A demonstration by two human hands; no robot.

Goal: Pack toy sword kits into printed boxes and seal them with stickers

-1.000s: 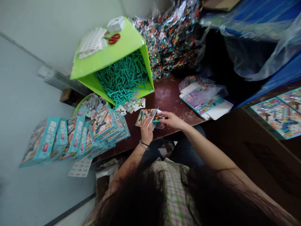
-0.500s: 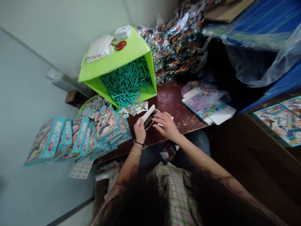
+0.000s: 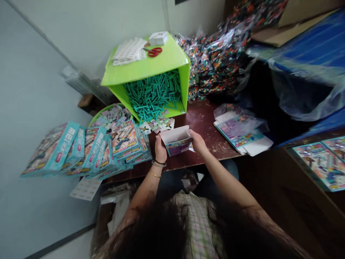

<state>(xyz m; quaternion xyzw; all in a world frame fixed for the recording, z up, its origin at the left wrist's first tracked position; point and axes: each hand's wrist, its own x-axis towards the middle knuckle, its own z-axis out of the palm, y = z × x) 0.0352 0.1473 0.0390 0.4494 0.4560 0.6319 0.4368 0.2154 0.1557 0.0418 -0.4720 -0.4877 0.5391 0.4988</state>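
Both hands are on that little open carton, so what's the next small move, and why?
Probably fold the raised white flap down to close the small carton. The left hand and right hand grip its two ends, and the flap stands open above the table. Whether anything is inside can't be seen.

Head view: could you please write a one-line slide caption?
Left hand and right hand hold a small open printed cardboard box over a dark brown wooden table.

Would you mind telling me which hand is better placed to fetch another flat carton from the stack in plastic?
Probably the right hand: the flat cartons lie on its side, while the left hand steadies the open box.
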